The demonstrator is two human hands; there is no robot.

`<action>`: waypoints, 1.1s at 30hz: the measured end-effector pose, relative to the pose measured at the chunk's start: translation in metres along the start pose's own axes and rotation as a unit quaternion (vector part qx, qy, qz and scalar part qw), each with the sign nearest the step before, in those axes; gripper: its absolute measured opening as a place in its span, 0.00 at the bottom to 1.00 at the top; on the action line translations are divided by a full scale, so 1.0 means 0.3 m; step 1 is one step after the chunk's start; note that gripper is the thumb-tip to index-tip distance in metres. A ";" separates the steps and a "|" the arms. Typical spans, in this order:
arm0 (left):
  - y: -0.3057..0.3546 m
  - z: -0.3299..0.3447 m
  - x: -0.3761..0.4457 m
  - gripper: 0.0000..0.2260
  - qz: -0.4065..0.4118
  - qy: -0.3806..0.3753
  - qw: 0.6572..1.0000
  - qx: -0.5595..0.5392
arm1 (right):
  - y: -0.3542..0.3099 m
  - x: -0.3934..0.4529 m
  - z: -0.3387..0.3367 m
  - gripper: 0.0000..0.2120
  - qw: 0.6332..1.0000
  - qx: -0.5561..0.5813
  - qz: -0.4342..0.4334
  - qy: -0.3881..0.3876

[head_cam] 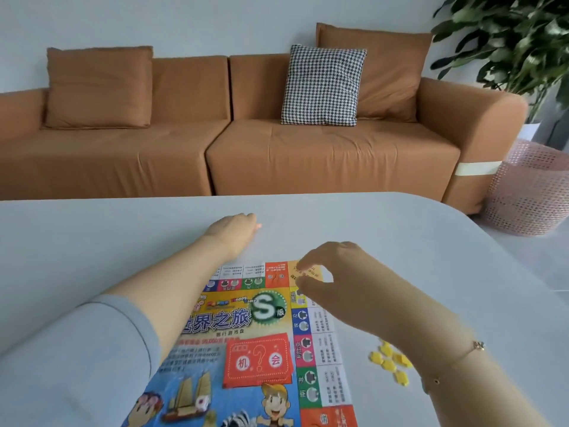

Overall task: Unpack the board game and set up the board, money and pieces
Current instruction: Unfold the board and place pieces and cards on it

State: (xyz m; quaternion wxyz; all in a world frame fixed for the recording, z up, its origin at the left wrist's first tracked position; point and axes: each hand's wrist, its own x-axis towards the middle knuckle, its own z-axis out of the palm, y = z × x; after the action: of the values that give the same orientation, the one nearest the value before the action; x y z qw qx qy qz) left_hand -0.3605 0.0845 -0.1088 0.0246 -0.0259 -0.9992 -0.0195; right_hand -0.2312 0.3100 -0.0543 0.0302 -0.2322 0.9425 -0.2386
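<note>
The colourful paper game board (246, 322) lies flat on the white table (400, 241). A stack of red cards (257, 360) sits on its middle, and a white die (201, 402) lies lower left on the board. Several yellow pieces (391, 362) lie on the table right of the board. My left hand (234, 228) reaches past the board's far edge and rests on the table, with nothing visible in it. My right hand (332, 272) hovers over the board's far right corner with thumb and forefinger bent towards each other. Blur hides whether anything is between them.
Beyond the table's far edge stands an orange sofa (246, 149) with a checked cushion (323, 84). A pink mesh basket (529, 189) and a leafy plant (508, 41) are at the right. The table's right edge curves round near the basket.
</note>
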 end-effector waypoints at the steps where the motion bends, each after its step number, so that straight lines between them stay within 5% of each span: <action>1: 0.006 0.002 0.010 0.15 0.008 0.004 1.000 0.018 | 0.010 0.006 0.000 0.15 1.000 -0.002 0.003 0.000; 15: -0.004 0.010 0.003 0.11 0.070 0.053 0.995 0.037 | 0.028 0.016 0.048 0.17 0.999 -0.012 0.018 -0.041; 33: -0.046 -0.200 -0.181 0.10 0.076 0.165 0.980 -0.087 | -0.039 0.043 0.012 0.13 0.999 -0.001 -0.030 -0.033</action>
State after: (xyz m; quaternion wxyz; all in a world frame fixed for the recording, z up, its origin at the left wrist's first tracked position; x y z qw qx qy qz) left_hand -0.3042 0.0656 -0.0520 0.1884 -0.0999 -0.9710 -0.1080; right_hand -0.2372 0.2936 -0.0513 0.0539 -0.2678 0.9340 -0.2305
